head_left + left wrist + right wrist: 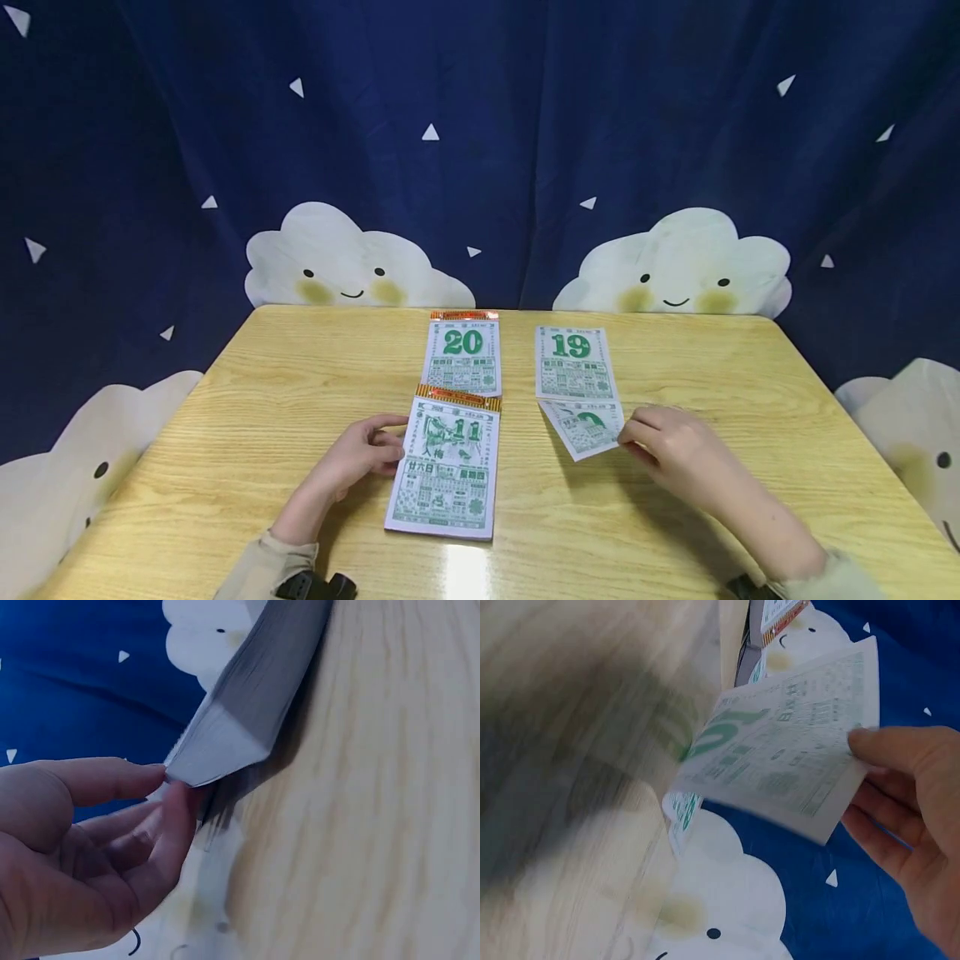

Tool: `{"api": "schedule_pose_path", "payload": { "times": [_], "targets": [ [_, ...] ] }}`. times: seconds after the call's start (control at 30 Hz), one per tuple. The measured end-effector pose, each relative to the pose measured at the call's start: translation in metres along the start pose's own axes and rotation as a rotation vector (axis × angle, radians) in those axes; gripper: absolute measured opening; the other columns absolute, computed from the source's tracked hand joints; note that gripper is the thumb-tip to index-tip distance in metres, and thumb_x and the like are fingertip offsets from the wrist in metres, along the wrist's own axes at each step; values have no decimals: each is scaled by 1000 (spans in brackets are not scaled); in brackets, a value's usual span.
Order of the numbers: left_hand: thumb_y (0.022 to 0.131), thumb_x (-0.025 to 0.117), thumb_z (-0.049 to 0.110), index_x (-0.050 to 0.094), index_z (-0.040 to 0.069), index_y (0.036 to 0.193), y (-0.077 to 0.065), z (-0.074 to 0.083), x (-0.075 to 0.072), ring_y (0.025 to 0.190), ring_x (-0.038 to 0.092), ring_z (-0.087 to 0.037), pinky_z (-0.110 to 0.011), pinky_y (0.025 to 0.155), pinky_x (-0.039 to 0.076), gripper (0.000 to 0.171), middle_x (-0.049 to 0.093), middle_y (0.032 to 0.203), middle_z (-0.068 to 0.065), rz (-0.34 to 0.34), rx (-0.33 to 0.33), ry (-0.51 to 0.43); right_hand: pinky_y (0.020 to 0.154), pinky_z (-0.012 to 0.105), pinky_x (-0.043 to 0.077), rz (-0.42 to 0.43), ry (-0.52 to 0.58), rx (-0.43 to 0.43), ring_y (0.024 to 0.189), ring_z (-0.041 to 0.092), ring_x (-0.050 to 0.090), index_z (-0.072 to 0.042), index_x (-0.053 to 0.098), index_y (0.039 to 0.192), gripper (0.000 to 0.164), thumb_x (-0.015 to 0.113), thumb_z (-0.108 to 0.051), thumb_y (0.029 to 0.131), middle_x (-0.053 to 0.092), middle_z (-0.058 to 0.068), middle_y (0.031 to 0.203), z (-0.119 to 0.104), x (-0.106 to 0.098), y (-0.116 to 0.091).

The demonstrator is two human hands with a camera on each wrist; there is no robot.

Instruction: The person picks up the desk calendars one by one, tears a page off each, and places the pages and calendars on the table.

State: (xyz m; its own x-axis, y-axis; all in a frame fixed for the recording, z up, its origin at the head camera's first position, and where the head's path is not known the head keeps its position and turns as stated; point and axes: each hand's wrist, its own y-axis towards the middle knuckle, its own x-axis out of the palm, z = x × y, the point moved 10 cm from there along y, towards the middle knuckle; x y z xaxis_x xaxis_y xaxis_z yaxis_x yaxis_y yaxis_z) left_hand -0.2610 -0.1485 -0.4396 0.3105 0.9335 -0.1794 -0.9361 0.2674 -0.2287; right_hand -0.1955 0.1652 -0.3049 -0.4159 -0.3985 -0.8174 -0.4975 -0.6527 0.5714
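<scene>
A tear-off calendar pad (444, 492), its top page numbered 11, lies at the table's near middle under a red and gold binding strip. Its left edge is pinched by my left hand (360, 457); in the left wrist view, fingers touch a corner of the thick pad (232, 727) from above and below. To the right, a loose calendar page (581, 427) hangs tilted, its right corner between the thumb and fingers of my right hand (678, 454). In the right wrist view that page (795, 742) shows a large green 10.
Behind the pad is a second calendar pad (461, 367) showing 20, its lower edge meeting the front pad's strip. A page numbered 19 (576, 367) lies flat beyond the held page. The wooden table (315, 367) ends at a dark blue curtain (480, 183) with printed clouds.
</scene>
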Motion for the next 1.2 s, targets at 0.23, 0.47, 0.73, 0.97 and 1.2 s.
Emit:
{"api": "schedule_pose_path", "payload": {
  "times": [0.23,0.47,0.73,0.97,1.2],
  "targets": [
    [79,57,-5,37,-14,128,-3,1,6,75,61,-16,-35,71,55,54,61,88,-15,8,-43,36,49,17,39,-124,89,-26,60,0,43,-21,55,69,24,77,-12,67,51,-12,70,-20,19,-4],
    [77,57,-7,41,-15,125,-2,-4,5,70,60,-17,-35,67,56,51,58,86,-17,63,-88,47,51,14,40,-285,191,27,61,-4,40,-22,55,68,24,77,-11,66,48,-16,68,-31,45,-10],
    [76,57,-10,44,-13,123,0,-5,7,67,60,-18,-34,65,56,49,57,84,-17,98,-114,38,55,14,44,-470,264,110,62,-5,45,-23,59,70,16,72,-14,72,51,-17,70,-33,72,-21],
    [76,57,-10,46,-14,122,1,-2,8,66,61,-17,-34,64,56,47,57,82,-16,95,-106,57,56,16,46,-585,310,155,63,-4,46,-22,63,73,11,71,-14,74,54,-16,73,-33,87,-29],
    [78,58,-10,51,-14,117,3,-4,4,65,61,-17,-33,63,56,39,59,84,-17,113,-108,52,55,16,42,-629,343,174,61,-4,43,-20,66,77,6,72,-19,74,55,-15,75,-32,90,-31]
  ]
}}
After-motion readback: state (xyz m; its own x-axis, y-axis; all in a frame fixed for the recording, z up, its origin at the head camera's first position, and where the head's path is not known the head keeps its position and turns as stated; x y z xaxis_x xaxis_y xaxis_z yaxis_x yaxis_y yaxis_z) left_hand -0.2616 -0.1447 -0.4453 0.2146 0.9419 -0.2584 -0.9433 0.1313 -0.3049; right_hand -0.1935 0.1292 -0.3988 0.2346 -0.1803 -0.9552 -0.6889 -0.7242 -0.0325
